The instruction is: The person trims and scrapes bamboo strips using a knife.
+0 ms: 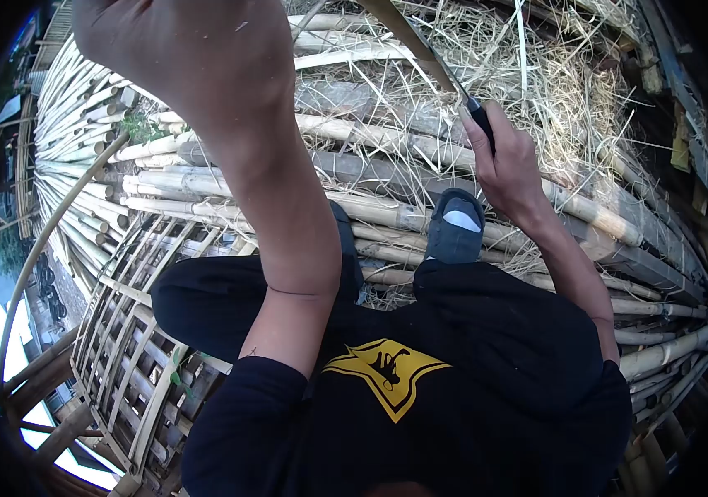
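"Where's the knife [447, 73]?"

"Upper centre; the right grip [505, 161] is wrapped round its handle [479, 124], likely for control."

"And the left grip [180, 37]?"

"Upper left, fingers cropped; can't tell. Straw [573, 91] and poles [370, 134] lie beneath."

I'm seeing shavings [569, 108] lying over bamboo poles [329, 129] before the person [495, 422], shoes [453, 240] resting among the poles, a lattice [128, 333] sitting left, a knife [476, 109] jutting from the right hand [507, 161].
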Action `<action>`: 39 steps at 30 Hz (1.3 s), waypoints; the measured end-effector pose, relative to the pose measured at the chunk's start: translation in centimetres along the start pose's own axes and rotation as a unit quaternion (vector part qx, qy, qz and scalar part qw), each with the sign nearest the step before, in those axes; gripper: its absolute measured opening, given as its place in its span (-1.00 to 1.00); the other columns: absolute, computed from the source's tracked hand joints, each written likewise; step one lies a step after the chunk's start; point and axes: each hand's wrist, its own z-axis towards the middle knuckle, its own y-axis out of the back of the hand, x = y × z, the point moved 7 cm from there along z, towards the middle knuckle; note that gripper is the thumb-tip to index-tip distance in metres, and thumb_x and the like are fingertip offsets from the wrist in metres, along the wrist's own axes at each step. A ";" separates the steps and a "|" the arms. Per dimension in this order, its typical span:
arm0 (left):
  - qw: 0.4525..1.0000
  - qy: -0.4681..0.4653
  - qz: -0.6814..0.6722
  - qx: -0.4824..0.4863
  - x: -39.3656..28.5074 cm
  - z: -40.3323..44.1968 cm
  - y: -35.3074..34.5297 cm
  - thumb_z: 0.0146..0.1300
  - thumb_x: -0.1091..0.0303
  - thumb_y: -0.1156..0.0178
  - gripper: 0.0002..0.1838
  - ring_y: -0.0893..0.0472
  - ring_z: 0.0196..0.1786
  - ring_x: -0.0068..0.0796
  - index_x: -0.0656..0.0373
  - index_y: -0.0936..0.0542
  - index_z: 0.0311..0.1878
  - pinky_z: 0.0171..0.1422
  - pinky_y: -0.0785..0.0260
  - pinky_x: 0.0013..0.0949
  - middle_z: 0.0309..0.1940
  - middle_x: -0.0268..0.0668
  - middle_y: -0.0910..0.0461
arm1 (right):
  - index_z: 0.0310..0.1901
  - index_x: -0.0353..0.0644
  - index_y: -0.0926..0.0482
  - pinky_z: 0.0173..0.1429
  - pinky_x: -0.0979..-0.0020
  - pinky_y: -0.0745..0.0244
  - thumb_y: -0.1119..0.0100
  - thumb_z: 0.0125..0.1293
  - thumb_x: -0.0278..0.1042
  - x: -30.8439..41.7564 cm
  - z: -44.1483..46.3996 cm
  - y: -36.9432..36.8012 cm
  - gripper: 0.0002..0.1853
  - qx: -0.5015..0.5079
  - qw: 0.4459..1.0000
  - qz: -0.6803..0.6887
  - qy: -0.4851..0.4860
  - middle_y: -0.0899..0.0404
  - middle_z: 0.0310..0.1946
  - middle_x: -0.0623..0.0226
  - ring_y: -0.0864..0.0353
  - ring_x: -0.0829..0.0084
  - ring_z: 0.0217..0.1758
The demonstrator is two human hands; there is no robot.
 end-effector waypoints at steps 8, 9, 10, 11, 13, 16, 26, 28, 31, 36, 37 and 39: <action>0.958 0.260 0.102 0.065 8.7 -7.1 -1.6 0.19 -0.03 -0.35 0.00 -0.28 0.38 0.09 0.35 0.00 0.44 0.41 -0.26 -0.08 0.30 0.28 -0.15 | -0.02 -0.33 -0.27 -0.26 -0.19 -0.35 0.09 0.45 -0.26 -8.0 -0.1 -6.3 -0.72 0.098 0.985 -0.100 -0.096 -0.49 -0.58 -0.28 -0.52 -0.32 -0.39; 0.959 0.271 0.057 0.062 8.9 -7.7 -2.1 0.27 0.02 -0.28 -0.15 -0.41 0.25 -0.07 0.33 -0.09 0.39 0.26 -0.37 -0.19 0.18 0.16 -0.30 | -0.02 -0.33 -0.26 -0.24 -0.19 -0.35 0.09 0.45 -0.25 -7.6 -0.5 -6.6 -0.72 0.117 0.983 -0.101 -0.102 -0.48 -0.58 -0.29 -0.52 -0.32 -0.37; 0.958 0.281 0.013 0.058 9.0 -8.2 -2.5 0.34 0.06 -0.21 -0.30 -0.53 0.11 -0.24 0.31 -0.18 0.33 0.10 -0.48 -0.31 0.06 0.03 -0.46 | -0.02 -0.33 -0.26 -0.24 -0.19 -0.35 0.09 0.45 -0.25 -7.6 -1.8 -7.0 -0.72 0.126 0.981 -0.097 -0.113 -0.48 -0.58 -0.29 -0.52 -0.32 -0.37; 0.958 0.285 0.002 0.039 10.3 -8.1 -2.3 0.40 0.10 -0.14 -0.45 -0.63 -0.03 -0.37 0.30 -0.29 0.25 -0.04 -0.52 -0.39 -0.08 -0.08 -0.58 | -0.04 -0.33 -0.28 -0.26 -0.17 -0.36 0.09 0.45 -0.24 -7.5 -1.9 -7.0 -0.72 0.118 0.984 -0.090 -0.104 -0.48 -0.58 -0.27 -0.52 -0.30 -0.38; 0.949 0.284 -0.129 0.044 10.9 -7.8 -2.6 0.46 0.13 -0.04 -0.67 -0.63 -0.34 -0.52 0.26 -0.45 -0.03 -0.29 -0.49 -0.46 -0.41 -0.28 -0.60 | -0.07 -0.33 -0.29 -0.28 -0.15 -0.37 0.08 0.45 -0.22 -6.4 -0.3 -6.4 -0.71 0.096 0.989 -0.080 -0.082 -0.48 -0.58 -0.26 -0.53 -0.28 -0.39; 0.963 0.265 -0.056 -0.001 10.2 -7.1 -1.9 0.47 0.09 -0.02 -0.67 -0.49 -0.61 -0.60 0.19 -0.47 -0.25 -0.51 -0.38 -0.53 -0.62 -0.37 -0.46 | -0.26 -0.32 -0.40 -0.43 -0.03 -0.38 0.04 0.44 -0.18 -5.8 -0.3 -5.4 -0.70 0.084 0.991 -0.068 -0.080 -0.51 -0.63 -0.07 -0.52 -0.16 -0.54; 0.993 -0.083 -0.051 0.070 -1.9 -0.3 -1.1 0.49 0.07 0.05 -0.63 -0.58 -0.48 -0.55 0.20 -0.52 -0.02 -0.24 -0.57 -0.41 -0.47 -0.36 -0.54 | -0.28 -0.28 -0.37 -0.60 0.22 -0.31 -0.02 0.46 -0.26 1.5 -0.8 0.5 -0.76 -0.091 0.993 -0.006 0.079 -0.44 -0.69 0.13 -0.52 0.16 -0.66; 0.999 0.029 -0.005 0.041 1.5 -1.5 -1.3 0.47 0.01 0.03 -0.56 -0.54 -0.29 -0.44 0.23 -0.46 0.07 -0.08 -0.48 -0.31 -0.31 -0.24 -0.50 | -0.22 -0.31 -0.34 -0.51 0.05 -0.44 0.02 0.45 -0.28 -4.1 -1.0 -3.5 -0.77 -0.014 0.997 -0.074 -0.005 -0.52 -0.62 -0.06 -0.59 -0.07 -0.53; 0.966 0.256 0.042 0.013 8.4 -5.2 -1.2 0.43 -0.08 0.01 -0.43 -0.48 0.00 -0.27 0.28 -0.36 0.19 0.16 -0.35 -0.15 -0.06 -0.06 -0.44 | -0.12 -0.38 -0.30 -0.30 -0.12 -0.49 0.07 0.44 -0.29 -8.5 -1.5 -5.7 -0.74 0.048 0.984 -0.122 -0.124 -0.52 -0.56 -0.29 -0.57 -0.29 -0.42; 0.965 0.243 -0.055 0.083 8.5 -6.8 -3.2 0.43 -0.01 -0.06 -0.45 -0.65 -0.03 -0.28 0.32 -0.35 0.18 0.22 -0.42 -0.15 -0.13 -0.03 -0.60 | -0.06 -0.32 -0.31 -0.26 -0.12 -0.43 0.05 0.42 -0.23 -7.9 -2.3 -6.7 -0.71 0.089 0.985 -0.112 -0.098 -0.52 -0.54 -0.22 -0.53 -0.27 -0.44; 0.950 0.288 -0.102 0.060 8.9 -7.1 -3.2 0.46 -0.01 0.00 -0.57 -0.63 -0.28 -0.36 0.25 -0.42 -0.04 -0.09 -0.46 -0.26 -0.39 -0.16 -0.56 | -0.12 -0.34 -0.34 -0.28 -0.06 -0.46 0.04 0.42 -0.21 -7.7 -2.6 -6.9 -0.71 0.078 0.986 -0.114 -0.093 -0.50 -0.57 -0.17 -0.54 -0.19 -0.49; 0.924 0.329 -0.186 0.066 9.9 -8.6 -3.0 0.50 -0.02 0.09 -0.52 -0.52 -0.71 -0.50 0.13 -0.50 -0.44 -0.66 -0.39 -0.45 -0.77 -0.36 -0.43 | -0.25 -0.33 -0.38 -0.38 0.03 -0.47 0.02 0.39 -0.23 -7.9 -2.3 -7.1 -0.73 0.137 0.982 -0.045 -0.124 -0.51 -0.61 -0.08 -0.55 -0.11 -0.54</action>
